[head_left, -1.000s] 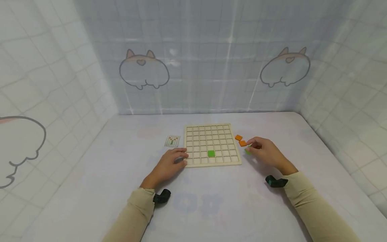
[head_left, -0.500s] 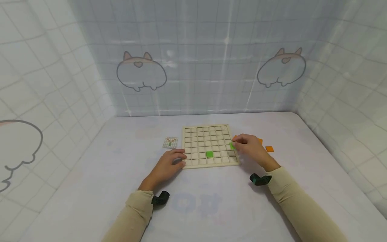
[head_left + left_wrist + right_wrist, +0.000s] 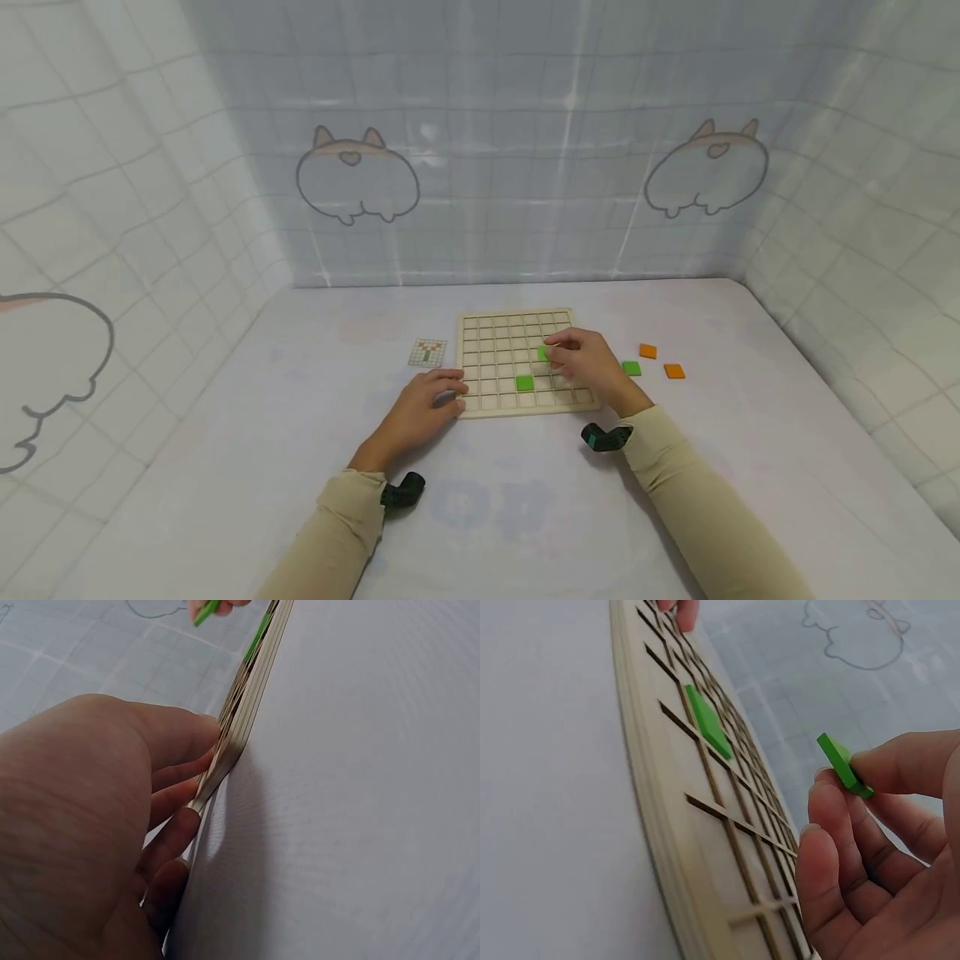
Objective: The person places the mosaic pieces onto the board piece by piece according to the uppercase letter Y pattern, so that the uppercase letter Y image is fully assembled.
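Note:
A pale wooden grid board [image 3: 495, 412] lies on the table, one green tile [image 3: 524, 383] set in a cell near its front. My left hand [image 3: 420, 408] rests at the board's left edge; in the left wrist view its thumb and fingertips [image 3: 191, 825] touch the rim around the near corner. Over the board's right half, my right hand [image 3: 592, 367] pinches a second green tile [image 3: 844, 769] between thumb and fingers. In the right wrist view that tile is tilted and held apart from the grid.
Right of the board lie a loose green tile [image 3: 632, 367] and two orange tiles [image 3: 648, 351]. A small pattern card [image 3: 427, 352] with coloured squares lies left of the board. White cloth walls [image 3: 480, 167] with line drawings enclose the table.
My right hand has moved left from the loose tiles to above the board, carrying the green tile. Loose green and orange tiles on the right are now uncovered. My left hand stays put.

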Demonstrator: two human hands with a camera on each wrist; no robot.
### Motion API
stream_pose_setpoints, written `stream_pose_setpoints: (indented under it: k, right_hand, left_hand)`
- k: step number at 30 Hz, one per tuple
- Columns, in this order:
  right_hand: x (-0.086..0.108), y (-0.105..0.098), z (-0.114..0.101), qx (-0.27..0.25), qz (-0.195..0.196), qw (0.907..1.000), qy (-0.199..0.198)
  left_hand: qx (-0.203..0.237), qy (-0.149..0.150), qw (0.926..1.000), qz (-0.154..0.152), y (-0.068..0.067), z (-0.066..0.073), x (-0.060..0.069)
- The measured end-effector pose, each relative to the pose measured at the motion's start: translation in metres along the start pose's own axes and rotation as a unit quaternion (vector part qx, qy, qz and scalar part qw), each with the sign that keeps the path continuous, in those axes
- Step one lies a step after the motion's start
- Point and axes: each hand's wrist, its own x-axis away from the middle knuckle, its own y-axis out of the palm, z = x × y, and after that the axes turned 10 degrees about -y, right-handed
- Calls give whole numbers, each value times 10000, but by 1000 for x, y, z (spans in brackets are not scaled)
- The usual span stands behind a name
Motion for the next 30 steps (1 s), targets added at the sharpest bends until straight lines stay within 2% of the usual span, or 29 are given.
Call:
stream_pose_setpoints:
  k: [5, 13, 22, 30]
  right_hand:
    - [-7, 9, 5, 98, -54, 9999, 81]
    - [-11, 22, 5, 121, -129, 9998, 40]
    - [-9, 31, 6, 736, -167, 9971, -25]
    - [-7, 32, 9, 1171, -167, 9927, -226]
  left_hand:
    - [-40, 41, 10000, 45, 1, 2, -1]
    - [-134, -7, 9998, 119, 1, -3, -2]
    - [-87, -28, 9999, 87, 5, -4, 0]
    - [-107, -45, 9999, 100, 4, -3, -1]
